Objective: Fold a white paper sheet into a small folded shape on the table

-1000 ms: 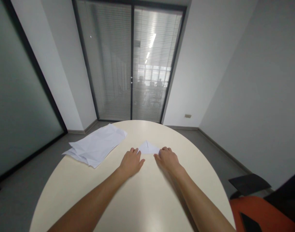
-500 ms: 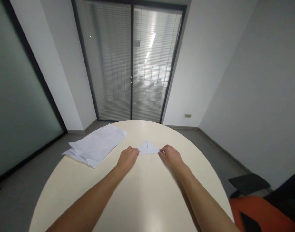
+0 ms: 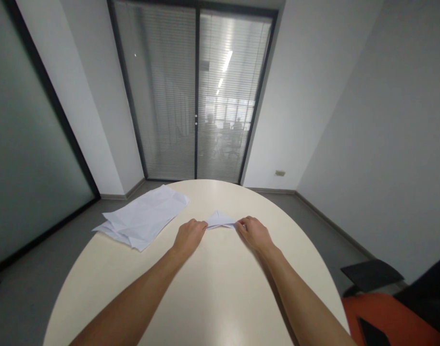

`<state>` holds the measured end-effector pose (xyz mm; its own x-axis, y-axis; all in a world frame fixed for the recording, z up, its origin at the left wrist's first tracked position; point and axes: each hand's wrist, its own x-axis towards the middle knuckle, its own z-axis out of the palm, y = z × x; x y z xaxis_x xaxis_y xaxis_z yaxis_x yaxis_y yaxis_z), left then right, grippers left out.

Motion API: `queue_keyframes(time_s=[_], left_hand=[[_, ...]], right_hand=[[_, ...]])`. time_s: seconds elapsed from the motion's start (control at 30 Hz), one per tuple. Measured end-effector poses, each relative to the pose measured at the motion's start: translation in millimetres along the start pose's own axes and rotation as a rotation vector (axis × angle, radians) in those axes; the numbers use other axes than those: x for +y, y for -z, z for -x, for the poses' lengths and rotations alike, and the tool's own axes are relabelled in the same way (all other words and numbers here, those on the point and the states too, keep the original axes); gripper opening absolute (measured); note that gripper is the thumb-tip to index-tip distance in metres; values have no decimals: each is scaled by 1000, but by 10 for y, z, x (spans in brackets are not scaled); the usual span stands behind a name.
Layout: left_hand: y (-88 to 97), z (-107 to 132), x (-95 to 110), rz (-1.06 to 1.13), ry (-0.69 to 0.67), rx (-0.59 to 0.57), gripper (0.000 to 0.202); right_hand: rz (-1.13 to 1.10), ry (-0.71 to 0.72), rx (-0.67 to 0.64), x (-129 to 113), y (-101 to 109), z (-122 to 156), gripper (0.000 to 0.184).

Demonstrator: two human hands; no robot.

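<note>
Between my hands is a small folded piece of white paper [image 3: 218, 219], roughly triangular with its peak pointing away from me. Its near edge bows up, showing a narrow gap between layers. My left hand [image 3: 190, 236] pinches the paper's left corner, fingers closed. At the opposite corner, my right hand [image 3: 255, 233] grips the paper between thumb and fingers. Fingertips cover both corners.
Several loose white sheets [image 3: 147, 216] lie in an uneven stack at the left of the round cream table [image 3: 220, 288]. An orange chair [image 3: 393, 315] with a black armrest [image 3: 371, 275] stands at the right. Beyond the table is a glass door [image 3: 169, 105] with blinds.
The near edge of the folded paper has gone from straight and flat to bowed up, with its layers parting. My hands have drawn very slightly closer together, still holding both corners.
</note>
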<state>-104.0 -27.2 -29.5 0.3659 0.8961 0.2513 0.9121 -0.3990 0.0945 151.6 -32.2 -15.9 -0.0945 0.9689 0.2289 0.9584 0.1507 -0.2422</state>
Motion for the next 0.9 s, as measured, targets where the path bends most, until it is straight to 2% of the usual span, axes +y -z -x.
queue_keyframes(time_s=[0.2,0.7,0.9], left_hand=[[-11,-10,-6,-1,17,-2,31],[-33,-22,-6,20,86,35,31],[-11,-30,17,142,173,85,25]], right_hand=[[-98,-12,41,25,-46,-20,35],[-344,63,277,72,-115,-94,24],[-317,140,365,-15,-61,-92,23]])
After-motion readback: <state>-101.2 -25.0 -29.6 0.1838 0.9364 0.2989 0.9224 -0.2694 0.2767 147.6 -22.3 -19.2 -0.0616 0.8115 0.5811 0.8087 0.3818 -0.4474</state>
